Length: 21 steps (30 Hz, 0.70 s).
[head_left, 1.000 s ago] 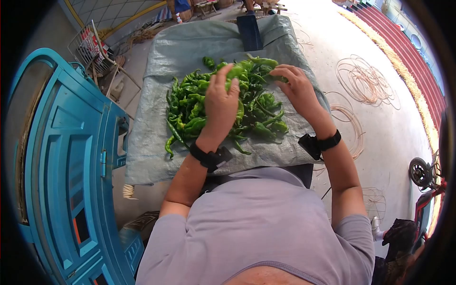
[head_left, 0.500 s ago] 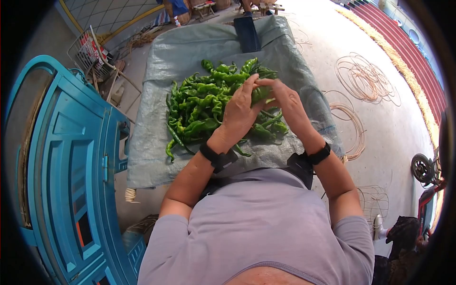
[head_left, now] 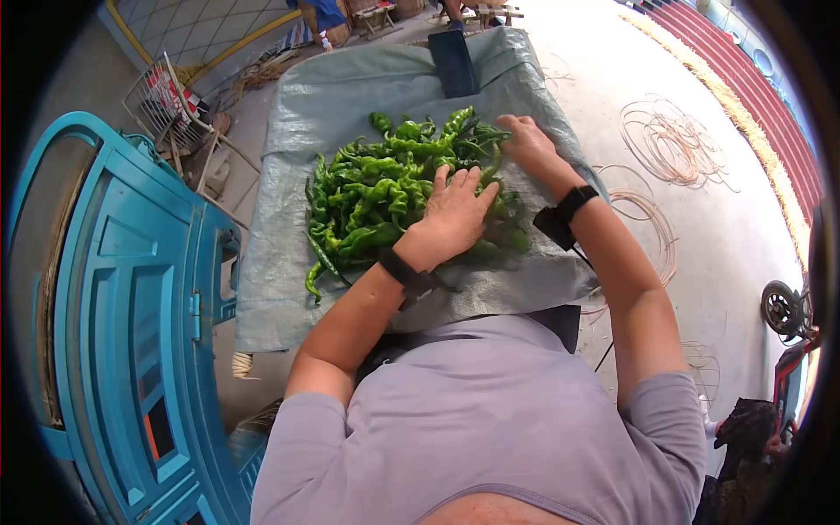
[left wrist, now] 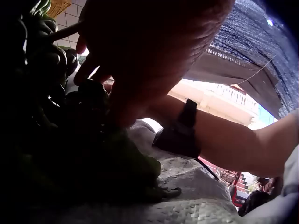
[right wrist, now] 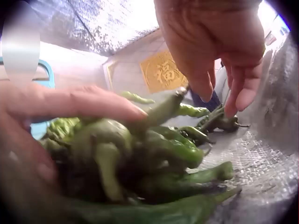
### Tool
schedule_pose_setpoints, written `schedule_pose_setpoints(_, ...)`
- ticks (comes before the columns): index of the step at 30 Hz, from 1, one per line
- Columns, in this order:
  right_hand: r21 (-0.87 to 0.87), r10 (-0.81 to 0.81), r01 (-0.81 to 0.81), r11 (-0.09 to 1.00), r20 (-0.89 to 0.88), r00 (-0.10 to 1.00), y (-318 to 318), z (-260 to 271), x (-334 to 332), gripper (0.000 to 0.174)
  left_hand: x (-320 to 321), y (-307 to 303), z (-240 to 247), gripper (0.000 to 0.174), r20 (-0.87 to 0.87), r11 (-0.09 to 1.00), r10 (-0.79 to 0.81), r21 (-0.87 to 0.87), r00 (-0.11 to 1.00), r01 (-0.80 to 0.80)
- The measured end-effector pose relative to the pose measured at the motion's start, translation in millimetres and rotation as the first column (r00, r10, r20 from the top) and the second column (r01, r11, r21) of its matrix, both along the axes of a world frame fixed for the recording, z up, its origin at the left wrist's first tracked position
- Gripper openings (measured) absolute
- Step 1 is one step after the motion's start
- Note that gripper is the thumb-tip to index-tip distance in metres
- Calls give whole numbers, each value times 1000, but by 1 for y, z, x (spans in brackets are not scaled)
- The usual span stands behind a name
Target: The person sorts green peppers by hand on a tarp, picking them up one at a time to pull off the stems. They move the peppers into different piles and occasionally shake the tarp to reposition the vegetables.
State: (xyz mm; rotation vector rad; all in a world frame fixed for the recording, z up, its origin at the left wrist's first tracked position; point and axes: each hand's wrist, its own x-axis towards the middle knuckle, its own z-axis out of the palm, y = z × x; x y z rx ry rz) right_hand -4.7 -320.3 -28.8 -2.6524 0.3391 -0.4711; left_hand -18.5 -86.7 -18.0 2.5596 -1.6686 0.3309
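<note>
A heap of green peppers [head_left: 367,188] lies on a grey-green woven sheet [head_left: 297,114] in the head view. My left hand [head_left: 455,214] rests over the heap's near right side with its fingers spread. In the right wrist view a straight finger [right wrist: 103,103] of that hand lies across the peppers [right wrist: 173,147]. At the heap's far right edge is my right hand [head_left: 529,144]. Its fingertips [right wrist: 231,108] point down, apart from the thumb, right at a dark green pepper [right wrist: 229,123]. The left wrist view is mostly in shadow.
A dark flat object [head_left: 453,66] lies on the sheet's far end. To the left stands a blue metal door-like panel [head_left: 114,289], with a wire basket [head_left: 162,96] behind it. Coils of thin cane or wire [head_left: 674,149] lie on the floor at right.
Half a second ago my hands met over the heap's right side. Now they are apart: the right has moved outward to the far right edge, the left has come down nearer me, fingers spread.
</note>
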Motion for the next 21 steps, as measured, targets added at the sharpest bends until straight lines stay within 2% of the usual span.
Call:
schedule_pose_setpoints(3, -95, 70, -81, 992, -112, 991, -1, -12, 14, 46, -1, 3, 2, 72, -55, 999, 12, 45, 998, -9)
schedule_pose_setpoints(6, -148, 81, -104, 984, -149, 986, 2, -19, 17, 44, 2, 4, 6, 71, -95, 998, 12, 56, 995, -7)
schedule_pose_setpoints(9, -127, 58, -85, 988, -199, 978, 8, -14, 15, 44, 3, 6, 2, 69, -97, 1000, 0, 11, 995, 1)
schedule_pose_setpoints(13, -88, -26, 14, 996, -132, 991, 18, -4, -2, 32, 3, 7, -12, 67, -40, 997, -14, -70, 999, 11)
schedule_pose_setpoints(17, 3, 0, 0, 1000, 104, 995, -5, -19, -16, 29, 1, 7, -19, 66, -39, 994, -11, -105, 999, 7)
schedule_pose_setpoints(19, 67, 19, -36, 997, 237, 971, -7, -10, -30, 30, 2, 7, -20, 66, -31, 993, -11, -116, 999, 7)
schedule_pose_setpoints(20, 38, 5, -18, 999, 313, 950, -7, -6, -38, 30, 2, 6, -21, 66, -40, 993, -9, -117, 999, 4)
schedule_pose_setpoints(21, 141, -37, -14, 990, 350, 936, -6, -3, -42, 31, 2, 6, -21, 65, -49, 993, -8, -117, 999, 2)
